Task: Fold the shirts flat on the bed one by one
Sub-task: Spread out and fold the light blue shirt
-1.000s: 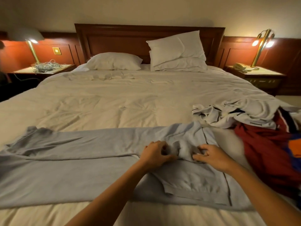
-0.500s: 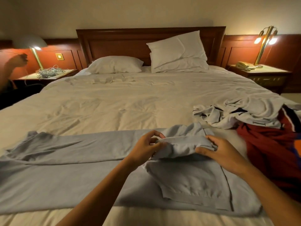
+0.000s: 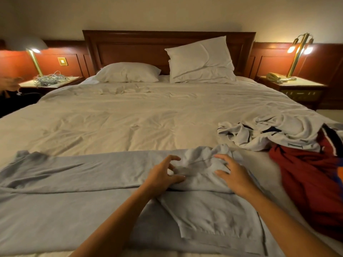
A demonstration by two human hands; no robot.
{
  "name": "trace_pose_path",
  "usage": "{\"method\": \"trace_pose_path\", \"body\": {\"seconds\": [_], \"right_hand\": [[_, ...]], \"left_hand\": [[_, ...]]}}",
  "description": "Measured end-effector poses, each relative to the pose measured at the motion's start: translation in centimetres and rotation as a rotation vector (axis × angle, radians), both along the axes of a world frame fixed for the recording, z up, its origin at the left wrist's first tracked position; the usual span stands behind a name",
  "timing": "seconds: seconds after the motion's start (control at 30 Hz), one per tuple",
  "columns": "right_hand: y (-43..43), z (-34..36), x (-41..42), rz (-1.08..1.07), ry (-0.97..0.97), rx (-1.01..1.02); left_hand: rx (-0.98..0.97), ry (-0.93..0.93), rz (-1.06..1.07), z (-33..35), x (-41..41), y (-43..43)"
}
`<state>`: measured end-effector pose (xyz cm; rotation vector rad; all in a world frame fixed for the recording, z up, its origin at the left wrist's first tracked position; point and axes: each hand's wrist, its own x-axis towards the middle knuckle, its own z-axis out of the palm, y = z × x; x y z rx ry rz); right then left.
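A light blue-grey shirt (image 3: 74, 184) lies spread across the near part of the bed (image 3: 130, 119), one sleeve folded in over its body at the right. Its upper edge is bunched in a small crumpled heap (image 3: 202, 160) between my hands. My left hand (image 3: 163, 176) rests on the cloth beside that heap, fingers loosely curved and holding nothing. My right hand (image 3: 234, 176) hovers or lies on the shirt just right of the heap, fingers spread. A crumpled white shirt (image 3: 269, 134) and a dark red garment (image 3: 311, 184) are piled at the right.
Two white pillows (image 3: 128, 72) lean at the wooden headboard (image 3: 130, 45). The left nightstand (image 3: 50, 83) carries a lamp and tangled cables; the right nightstand (image 3: 297, 84) has a lamp and a phone. Another person's hand (image 3: 9, 83) shows at the far left edge.
Both hands had pinched and lifted the shirt's top edge; now they have let it drop in a bunch and their fingers have spread apart.
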<state>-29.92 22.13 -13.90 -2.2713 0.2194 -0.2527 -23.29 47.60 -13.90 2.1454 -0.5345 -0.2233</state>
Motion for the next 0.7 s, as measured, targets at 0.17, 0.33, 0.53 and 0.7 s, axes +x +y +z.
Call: {"method": "trace_pose_path", "body": {"seconds": [0.17,0.33,0.53,0.7], "right_hand": [[0.2,-0.1,0.0,-0.042,0.066,-0.282],[0.3,2.0,1.4,-0.247,0.046,-0.696],[-1.4,2.3,6.2,-0.479,0.267,-0.354],[-2.3,1.2,7.4,-0.505,0.305,-0.391]], "left_hand": [[0.222,-0.315,0.016,-1.2,0.8,0.6],[0.529,-0.288,0.030,-3.4,1.4,1.4],[0.595,-0.247,-0.006,-4.3,2.0,1.4],[0.595,-0.255,-0.009,-4.8,2.2,1.3]]}}
